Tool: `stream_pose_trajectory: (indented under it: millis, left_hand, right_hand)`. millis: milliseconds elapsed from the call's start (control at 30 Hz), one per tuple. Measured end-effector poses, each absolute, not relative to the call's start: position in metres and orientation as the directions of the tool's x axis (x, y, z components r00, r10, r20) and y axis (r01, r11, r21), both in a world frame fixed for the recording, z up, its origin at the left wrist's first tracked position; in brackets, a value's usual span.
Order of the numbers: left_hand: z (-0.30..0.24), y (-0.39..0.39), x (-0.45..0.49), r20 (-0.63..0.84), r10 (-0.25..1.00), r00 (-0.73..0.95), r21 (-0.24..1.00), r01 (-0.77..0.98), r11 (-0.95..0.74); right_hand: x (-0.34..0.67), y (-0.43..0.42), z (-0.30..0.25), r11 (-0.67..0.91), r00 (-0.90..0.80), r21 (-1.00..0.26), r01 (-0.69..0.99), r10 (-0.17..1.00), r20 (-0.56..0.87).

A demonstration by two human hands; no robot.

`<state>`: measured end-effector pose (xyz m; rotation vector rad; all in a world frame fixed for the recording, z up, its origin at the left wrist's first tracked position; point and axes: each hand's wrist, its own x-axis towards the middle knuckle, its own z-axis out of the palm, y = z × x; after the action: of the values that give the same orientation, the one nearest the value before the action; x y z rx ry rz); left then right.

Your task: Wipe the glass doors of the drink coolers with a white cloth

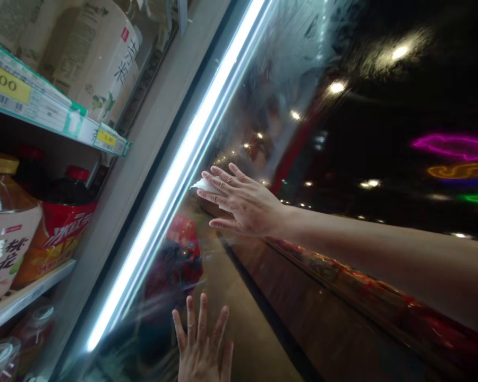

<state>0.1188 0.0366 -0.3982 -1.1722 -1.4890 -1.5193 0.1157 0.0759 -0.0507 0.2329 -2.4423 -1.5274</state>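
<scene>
My right hand (242, 204) reaches in from the right and lies flat on a glass door (231, 254), fingers stretched out. Under its palm and fingers it holds a crumpled white tissue (209, 185) against the glass. A corner of the tissue sticks out past the fingertips. Lower down, my left hand (203, 339) is spread at the bottom edge of the view, with its back towards me and nothing in it. It seems to rest on the glass. Smears and a misty patch (302, 37) show on the upper part of the pane.
A bright light strip (175, 180) runs slantwise along the door, beside a grey frame (151, 111). To the left, shelves (35, 111) with price tags bear large drink bottles (69, 223). Ceiling lights, neon shapes (458, 148) and a floor are mirrored in the glass.
</scene>
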Motion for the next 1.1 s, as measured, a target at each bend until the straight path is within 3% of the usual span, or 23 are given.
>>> stream_pose_trajectory:
  millis: [167, 333, 367, 533, 600, 700, 733, 800, 900, 933, 1000, 1100]
  left_hand:
    - [-0.399, 0.039, 0.113, 0.943, 0.091, -0.320, 0.330, 0.937, -0.116]
    - [-0.400, 0.038, 0.110, 0.944, 0.076, -0.320, 0.328, 0.934, -0.144]
    - [-0.401, 0.038, 0.110, 0.944, 0.085, -0.318, 0.328, 0.934, -0.145]
    - [-0.403, 0.040, 0.107, 0.945, 0.110, -0.307, 0.320, 0.939, -0.129]
    - [-0.402, 0.040, 0.108, 0.948, 0.090, -0.306, 0.315, 0.940, -0.128]
    - [-0.399, 0.038, 0.111, 0.946, 0.074, -0.315, 0.323, 0.936, -0.140]
    - [-0.399, 0.037, 0.112, 0.943, 0.076, -0.323, 0.331, 0.933, -0.143]
    - [-0.398, 0.036, 0.113, 0.942, 0.088, -0.325, 0.335, 0.932, -0.139]
    - [-0.399, 0.037, 0.112, 0.949, 0.085, -0.304, 0.312, 0.942, -0.124]
    - [-0.400, 0.037, 0.112, 0.950, 0.082, -0.301, 0.310, 0.943, -0.122]
    - [-0.400, 0.037, 0.112, 0.948, 0.080, -0.309, 0.317, 0.940, -0.124]
    - [-0.399, 0.036, 0.113, 0.944, 0.091, -0.318, 0.328, 0.936, -0.125]
  right_hand:
    - [0.118, 0.074, -0.035, 0.434, -0.969, 0.882, -0.184, -0.233, -0.087]
    - [0.114, 0.071, -0.006, 0.466, -0.948, 0.877, 0.119, -0.209, 0.240]
    - [0.117, 0.071, -0.009, 0.470, -0.948, 0.874, 0.121, -0.208, 0.243]
    - [0.143, 0.077, -0.044, 0.432, -0.945, 0.851, -0.299, -0.256, -0.202]
    - [0.146, 0.078, -0.038, 0.434, -0.959, 0.876, -0.212, -0.266, -0.100]
    - [0.135, 0.073, -0.025, 0.475, -0.930, 0.870, 0.134, -0.243, 0.276]
    - [0.130, 0.071, -0.030, 0.486, -0.915, 0.855, 0.183, -0.233, 0.328]
    - [0.123, 0.068, -0.056, 0.510, -0.945, 0.856, 0.088, -0.229, 0.234]
    - [0.113, 0.067, -0.108, 0.521, -0.954, 0.811, -0.265, -0.261, -0.144]
    - [0.109, 0.067, -0.118, 0.516, -0.942, 0.795, -0.320, -0.266, -0.206]
    - [0.096, 0.068, -0.124, 0.506, -0.960, 0.828, -0.240, -0.251, -0.124]
    - [0.078, 0.067, -0.123, 0.524, -0.954, 0.847, 0.093, -0.197, 0.227]
